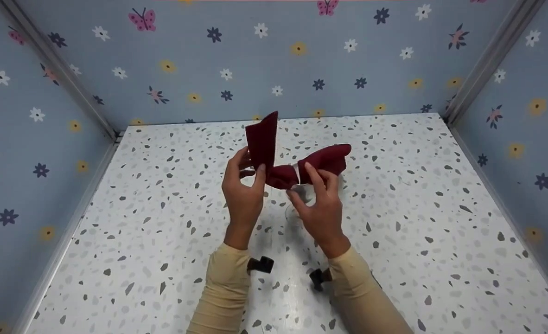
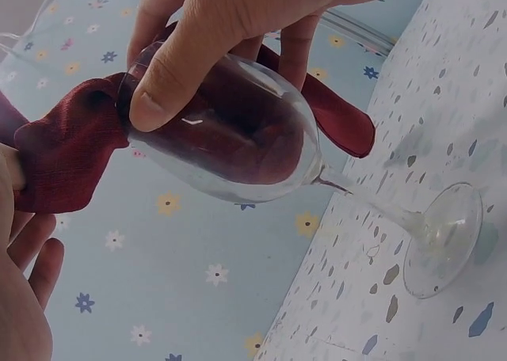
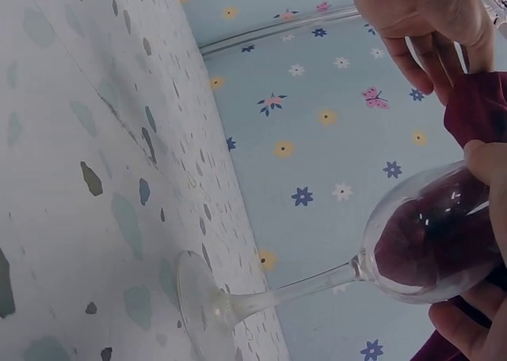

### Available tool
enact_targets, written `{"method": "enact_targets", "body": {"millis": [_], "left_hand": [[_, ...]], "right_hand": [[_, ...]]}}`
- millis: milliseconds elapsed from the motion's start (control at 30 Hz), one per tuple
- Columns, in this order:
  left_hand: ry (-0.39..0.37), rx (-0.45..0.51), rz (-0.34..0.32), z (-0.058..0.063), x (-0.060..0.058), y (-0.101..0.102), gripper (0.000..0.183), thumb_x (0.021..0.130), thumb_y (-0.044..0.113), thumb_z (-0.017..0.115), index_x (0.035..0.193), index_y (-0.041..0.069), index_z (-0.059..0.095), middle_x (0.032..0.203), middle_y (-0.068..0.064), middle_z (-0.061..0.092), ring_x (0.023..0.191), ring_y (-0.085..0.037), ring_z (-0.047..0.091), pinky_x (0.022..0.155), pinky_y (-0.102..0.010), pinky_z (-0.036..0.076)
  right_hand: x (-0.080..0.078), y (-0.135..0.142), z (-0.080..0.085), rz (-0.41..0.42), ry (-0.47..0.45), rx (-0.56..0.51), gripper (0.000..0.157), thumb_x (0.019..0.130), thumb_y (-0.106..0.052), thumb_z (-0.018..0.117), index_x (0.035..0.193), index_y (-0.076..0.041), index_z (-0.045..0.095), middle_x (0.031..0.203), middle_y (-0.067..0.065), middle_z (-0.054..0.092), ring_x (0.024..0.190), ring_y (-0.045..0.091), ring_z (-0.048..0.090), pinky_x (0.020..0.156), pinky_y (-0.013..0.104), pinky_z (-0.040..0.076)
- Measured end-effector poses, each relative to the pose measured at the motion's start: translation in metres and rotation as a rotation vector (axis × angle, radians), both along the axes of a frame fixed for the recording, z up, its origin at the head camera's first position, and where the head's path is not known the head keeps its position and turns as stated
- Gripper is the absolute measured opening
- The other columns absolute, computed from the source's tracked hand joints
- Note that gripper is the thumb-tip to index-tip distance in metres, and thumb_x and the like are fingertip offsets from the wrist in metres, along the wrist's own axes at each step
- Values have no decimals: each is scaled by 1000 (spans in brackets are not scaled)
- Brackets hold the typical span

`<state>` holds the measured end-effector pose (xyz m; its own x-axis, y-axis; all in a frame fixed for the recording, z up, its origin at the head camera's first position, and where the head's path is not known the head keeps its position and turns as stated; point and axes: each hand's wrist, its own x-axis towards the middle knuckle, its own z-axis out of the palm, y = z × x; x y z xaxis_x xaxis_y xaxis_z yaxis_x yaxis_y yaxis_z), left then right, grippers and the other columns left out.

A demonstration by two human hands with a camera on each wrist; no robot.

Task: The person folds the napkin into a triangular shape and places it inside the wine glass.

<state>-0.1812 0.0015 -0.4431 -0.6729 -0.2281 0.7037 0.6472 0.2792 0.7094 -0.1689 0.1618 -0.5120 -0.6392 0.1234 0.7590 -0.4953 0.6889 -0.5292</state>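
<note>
A clear wine glass (image 2: 238, 188) has a dark red cloth napkin (image 1: 262, 139) stuffed into its bowl, the napkin's ends spreading out over the rim to both sides. In the head view my left hand (image 1: 244, 188) pinches the napkin's left end between thumb and fingers, and that end stands up. My right hand (image 1: 322, 206) grips the bowl near the rim, thumb on the near side, fingers by the napkin's right end (image 1: 332, 157). The glass foot (image 3: 204, 309) is close to the tabletop. Part of the bowl is hidden by hand and cloth.
The white speckled tabletop (image 1: 162, 222) stretches around both hands. Blue flowered panels (image 1: 255, 60) enclose it at the back and on both sides, with metal strips at the corners. Black camera mounts (image 1: 262, 265) sit at the wrists of the beige sleeves (image 1: 225, 283).
</note>
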Motion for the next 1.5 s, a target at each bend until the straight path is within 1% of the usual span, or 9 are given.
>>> {"method": "enact_targets", "body": {"millis": [133, 333, 433, 700, 867, 1133, 1300, 1400, 1500], "left_hand": [[-5, -10, 13, 0, 0, 0, 45, 88, -9, 69, 130, -9, 52, 115, -22, 64, 96, -29, 66, 77, -45, 54], [73, -56, 39, -2, -4, 0, 22, 87, -11, 68, 107, -6, 61, 119, -22, 63, 99, -31, 65, 73, -44, 55], [96, -61, 30, -5, -6, 0, 19, 86, -13, 68, 104, -7, 66, 119, -24, 61, 103, -33, 63, 71, -43, 55], [65, -100, -20, -30, -20, -5, 36, 84, 1, 77, 119, -2, 69, 129, -21, 61, 104, -29, 63, 72, -46, 54], [38, -125, -67, -36, -21, -5, 50, 84, 16, 82, 130, 5, 65, 136, -12, 58, 105, -23, 63, 75, -41, 54], [-23, -98, -74, -43, -19, -8, 43, 91, 16, 75, 131, 5, 64, 137, -10, 57, 106, -22, 63, 75, -42, 56], [-76, -74, -107, -43, -16, -11, 32, 98, 10, 60, 130, 7, 67, 139, -11, 55, 114, -22, 60, 81, -43, 55], [-97, -79, -107, -42, -16, -13, 40, 95, -1, 50, 130, 10, 68, 140, -8, 54, 119, -19, 57, 84, -38, 53], [-92, -117, -85, -45, -17, -14, 49, 90, -8, 49, 131, 11, 68, 141, -9, 53, 114, -18, 59, 79, -35, 54]], "right_hand": [[0, 1, 1, 10, -20, 3, 69, 85, -27, 82, 146, -16, 53, 121, 18, 51, 102, 26, 58, 79, 41, 55], [-1, 0, 1, 0, -24, 2, 68, 85, -27, 82, 146, -16, 53, 124, 18, 52, 102, 26, 59, 78, 41, 56], [-1, 0, 0, -8, -27, 9, 68, 85, -27, 81, 146, -16, 53, 127, 17, 53, 104, 26, 60, 82, 42, 56], [1, 2, -3, 6, -42, 10, 69, 87, -26, 80, 148, -14, 50, 135, 14, 57, 107, 25, 63, 82, 43, 57], [2, 3, -3, 19, -43, 25, 71, 87, -22, 79, 149, -13, 47, 137, 14, 57, 106, 25, 64, 80, 42, 57], [2, 2, -5, -2, -72, 56, 77, 81, -17, 76, 151, -15, 44, 135, 16, 55, 82, 26, 62, 58, 38, 54], [2, -1, -4, -6, -70, 50, 79, 79, -13, 76, 151, -15, 45, 133, 17, 55, 79, 29, 61, 56, 38, 52], [1, -1, -4, -6, -72, 48, 78, 79, -14, 75, 151, -15, 44, 133, 17, 55, 83, 31, 62, 57, 38, 52], [1, -2, -4, -3, -72, 40, 77, 80, -14, 73, 151, -15, 44, 133, 16, 54, 80, 31, 61, 54, 37, 50]]}}
